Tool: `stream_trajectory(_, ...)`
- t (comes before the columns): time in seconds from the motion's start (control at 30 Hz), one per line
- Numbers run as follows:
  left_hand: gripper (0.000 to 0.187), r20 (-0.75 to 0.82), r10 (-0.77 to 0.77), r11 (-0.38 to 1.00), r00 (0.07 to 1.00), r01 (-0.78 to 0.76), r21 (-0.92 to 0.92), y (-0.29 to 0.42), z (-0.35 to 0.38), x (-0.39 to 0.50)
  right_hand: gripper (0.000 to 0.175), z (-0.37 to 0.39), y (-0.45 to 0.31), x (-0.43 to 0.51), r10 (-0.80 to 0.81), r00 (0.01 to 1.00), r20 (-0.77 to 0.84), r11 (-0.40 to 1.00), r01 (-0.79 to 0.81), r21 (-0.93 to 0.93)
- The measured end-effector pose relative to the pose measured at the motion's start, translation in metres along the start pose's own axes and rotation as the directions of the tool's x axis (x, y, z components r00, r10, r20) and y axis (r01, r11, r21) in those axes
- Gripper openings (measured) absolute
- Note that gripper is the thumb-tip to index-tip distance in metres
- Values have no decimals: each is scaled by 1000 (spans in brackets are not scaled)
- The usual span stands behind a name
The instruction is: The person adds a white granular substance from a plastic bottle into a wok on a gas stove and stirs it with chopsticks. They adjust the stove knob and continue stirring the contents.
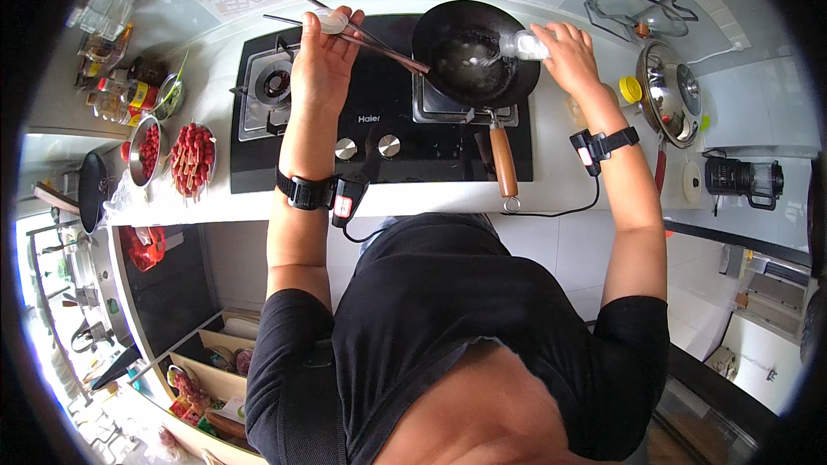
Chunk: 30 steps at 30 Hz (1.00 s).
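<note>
My right hand [570, 61] grips a small clear jar [522, 46] of white contents. The jar is tipped sideways over the black wok [438, 24], its mouth facing left. Something white shows at the mouth, above pale, cloudy matter in the wok. My left hand [325, 74], palm up over the hob, holds a small translucent lid [331, 20] along with a pair of dark chopsticks [381, 47]. The chopsticks' brown ends meet near the wok's left rim. A wooden handle [502, 158] extends from the wok towards me.
The wok sits on the right burner of a black glass hob [375, 100]; the left burner [276, 82] is bare. Skewered red fruit [192, 158] and a metal bowl [137, 158] of red fruit stand left. A lidded steel pan [665, 93] and yellow-capped jar [628, 89] stand right.
</note>
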State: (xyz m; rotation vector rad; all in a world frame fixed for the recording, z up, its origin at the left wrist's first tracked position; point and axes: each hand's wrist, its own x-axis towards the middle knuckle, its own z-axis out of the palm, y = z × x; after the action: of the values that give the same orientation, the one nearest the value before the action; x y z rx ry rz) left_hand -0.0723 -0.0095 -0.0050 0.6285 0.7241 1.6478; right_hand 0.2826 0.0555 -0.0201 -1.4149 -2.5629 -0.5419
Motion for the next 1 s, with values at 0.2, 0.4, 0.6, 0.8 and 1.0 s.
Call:
stream_trajectory(0.2,61,-8,-17,1000,1000,17,-3,-2,1,3,51,-1,2,-3,0,999,-40,1000,0,-13)
stream_trajectory(0.4,62,16,-25,1000,1000,25,19,-4,2,4,53,-6,3,-4,-68,998,-8,997,68,-47)
stream_trajectory(0.6,62,50,-13,1000,999,12,23,-7,4,7,60,-11,5,-3,-20,999,32,999,21,-39)
stream_trajectory(0.8,63,13,-26,1000,1000,26,0,-7,5,7,67,-8,7,-10,8,999,42,1000,-7,-16)
stream_trajectory(1.0,62,29,-9,1000,1000,10,-15,-8,4,8,67,-10,9,-15,-48,994,102,999,49,-9)
